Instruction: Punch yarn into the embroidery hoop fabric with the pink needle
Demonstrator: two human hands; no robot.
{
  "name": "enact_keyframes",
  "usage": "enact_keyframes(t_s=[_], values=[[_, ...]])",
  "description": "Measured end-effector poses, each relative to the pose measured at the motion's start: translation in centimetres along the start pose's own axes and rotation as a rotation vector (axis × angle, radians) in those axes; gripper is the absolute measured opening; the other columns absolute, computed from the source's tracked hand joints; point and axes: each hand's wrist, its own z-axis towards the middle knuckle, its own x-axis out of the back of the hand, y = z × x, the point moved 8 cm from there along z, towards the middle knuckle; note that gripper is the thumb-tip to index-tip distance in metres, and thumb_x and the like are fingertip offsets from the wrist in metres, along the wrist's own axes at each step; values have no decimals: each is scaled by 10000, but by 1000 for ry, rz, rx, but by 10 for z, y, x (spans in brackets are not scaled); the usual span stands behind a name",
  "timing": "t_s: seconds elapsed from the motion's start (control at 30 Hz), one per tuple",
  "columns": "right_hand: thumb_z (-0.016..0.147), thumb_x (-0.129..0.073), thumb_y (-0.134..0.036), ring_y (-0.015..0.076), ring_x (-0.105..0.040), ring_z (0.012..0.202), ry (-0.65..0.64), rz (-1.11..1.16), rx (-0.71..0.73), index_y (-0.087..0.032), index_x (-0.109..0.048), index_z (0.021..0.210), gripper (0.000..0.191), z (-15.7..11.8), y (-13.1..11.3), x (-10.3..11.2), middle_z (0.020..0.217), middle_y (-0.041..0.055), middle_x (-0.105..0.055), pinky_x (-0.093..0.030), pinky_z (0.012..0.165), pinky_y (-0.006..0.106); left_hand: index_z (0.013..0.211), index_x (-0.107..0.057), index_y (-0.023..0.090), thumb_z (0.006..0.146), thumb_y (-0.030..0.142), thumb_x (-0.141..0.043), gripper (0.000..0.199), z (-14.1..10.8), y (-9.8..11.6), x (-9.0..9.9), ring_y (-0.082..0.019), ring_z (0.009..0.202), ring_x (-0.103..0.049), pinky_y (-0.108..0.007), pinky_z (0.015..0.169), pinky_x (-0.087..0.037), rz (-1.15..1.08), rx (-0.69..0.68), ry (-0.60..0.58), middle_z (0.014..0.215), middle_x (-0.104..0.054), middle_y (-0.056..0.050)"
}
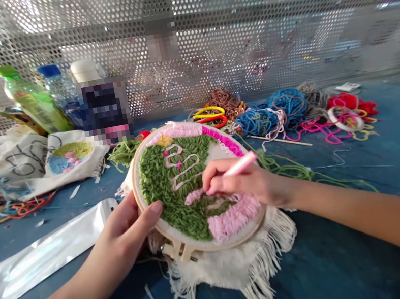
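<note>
An embroidery hoop (pixel 138 194) with white fringed cloth (pixel 221 268) stretched in it is tilted toward me above the blue table. Its face carries green yarn loops (pixel 173 216), a pale pink looped border (pixel 235 218) and a bright pink strip (pixel 223 140). My left hand (pixel 129 229) grips the hoop's left rim, thumb on the front, other fingers partly hidden behind. In my right hand (pixel 244 183) is a pink punch needle (pixel 241 164), pinched near its lower end over the pale pink loops right of centre. Its tip is hidden by my fingers.
Tangled blue yarn (pixel 257 121), brown yarn (pixel 222 101) and red yarn (pixel 354 104) lie behind the hoop. A silvery packet (pixel 48 256) lies at left. A green bottle (pixel 34 99) stands before the perforated metal screen (pixel 260 30). Another stitched cloth (pixel 72 156) lies back left.
</note>
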Motion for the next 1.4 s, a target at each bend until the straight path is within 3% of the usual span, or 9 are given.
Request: enact_keyframes(t_s=[0.17,0.33,0.43,0.63,0.83,0.97,1.13,1.27,1.4], values=[[788,-529,-260,49,-377,361,322,301,99,-163,-601,676,164,-3,5,35,525,-36,-530,-231,360,200,1299,-576,242,799,424,-721,552,3,-3,10,-88,375,-466,-151,302,-329,112,32,39,640,-690,25],[678,-524,-216,41,-373,325,469,403,88,-173,-548,589,102,-7,5,45,508,-45,-503,-214,340,201,1249,-615,250,775,454,-729,529,1,-4,16,-92,360,-398,-185,302,-284,184,47,73,574,-630,42],[689,-521,-215,50,-381,336,429,367,80,-175,-550,590,110,-6,4,42,488,-45,-489,-215,342,203,1248,-608,260,774,466,-725,530,0,-5,14,-105,378,-436,-192,309,-302,179,54,62,603,-655,37],[792,-487,-193,57,-408,386,320,251,136,-179,-561,657,154,-7,0,34,546,-46,-491,-261,382,209,1284,-544,238,796,502,-682,572,-3,-3,6,-232,713,-698,-261,553,-564,100,45,53,870,-755,-40],[818,-570,-153,134,-574,708,-84,-293,257,-191,-647,825,86,-12,-24,-18,797,22,-667,-439,646,266,1278,-527,245,760,480,-726,602,-8,-2,0,-265,851,-716,-260,590,-583,22,32,40,954,-758,-42],[836,-510,-189,91,-489,500,101,-29,103,-179,-645,810,137,-8,-13,3,669,-1,-631,-354,452,216,1271,-535,244,768,463,-721,579,-7,-1,0,-247,817,-719,-255,594,-585,28,11,38,909,-757,-30],[681,-489,-192,54,-351,359,408,297,126,-178,-564,580,126,-10,-2,39,547,-22,-539,-197,336,209,1289,-522,234,793,468,-689,574,-3,-1,0,-254,794,-721,-281,591,-591,31,20,22,919,-760,-46],[674,-490,-200,61,-351,364,426,289,113,-181,-569,575,128,-11,1,41,537,-22,-508,-184,332,216,1296,-517,232,783,472,-691,592,-3,-1,1,-274,810,-724,-308,610,-599,46,32,31,932,-762,-52],[778,-497,-189,70,-419,421,256,117,114,-186,-583,666,142,-10,-8,22,600,-25,-541,-279,382,212,1290,-518,229,761,469,-718,615,-6,-2,1,-280,855,-718,-288,602,-587,48,29,27,979,-761,-55]])
